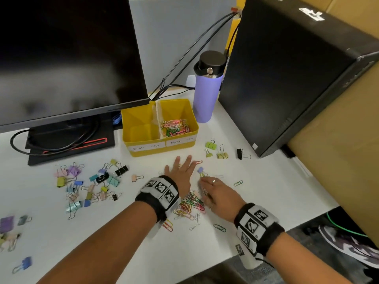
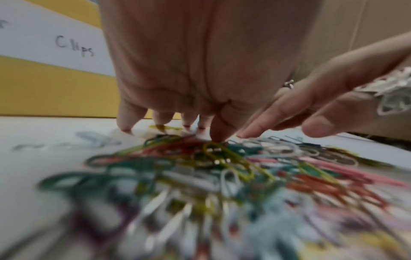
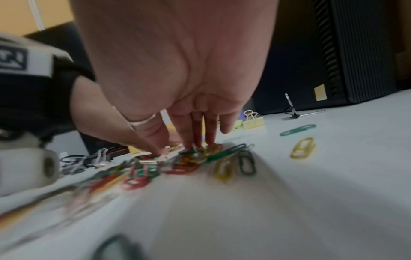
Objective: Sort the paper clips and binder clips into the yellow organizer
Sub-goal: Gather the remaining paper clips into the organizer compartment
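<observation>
The yellow organizer (image 1: pixel 147 153) stands mid-table; its right compartment holds paper clips (image 1: pixel 176 128) and its left one is bare. A pile of coloured paper clips (image 1: pixel 190 203) (image 2: pixel 222 167) (image 3: pixel 184 161) lies in front of it, between my wrists. My left hand (image 1: pixel 180 169) (image 2: pixel 173 126) lies flat on the table beyond the pile, fingers straight and spread. My right hand (image 1: pixel 207 189) (image 3: pixel 189 144) points down with straight fingers, its fingertips touching the pile's far right edge and its thumb apart. Binder clips (image 1: pixel 92 181) are scattered to the left, and a few more binder clips (image 1: pixel 213 148) lie to the right.
A monitor (image 1: pixel 61 58) on its stand with cables fills the back left. A purple bottle (image 1: pixel 207 91) and a black computer tower (image 1: pixel 287 78) stand at the back right. Stray paper clips (image 1: pixel 238 183) and a small purple binder clip (image 1: pixel 200 170) lie near my right hand. The table edge (image 1: pixel 287 226) runs close on the right.
</observation>
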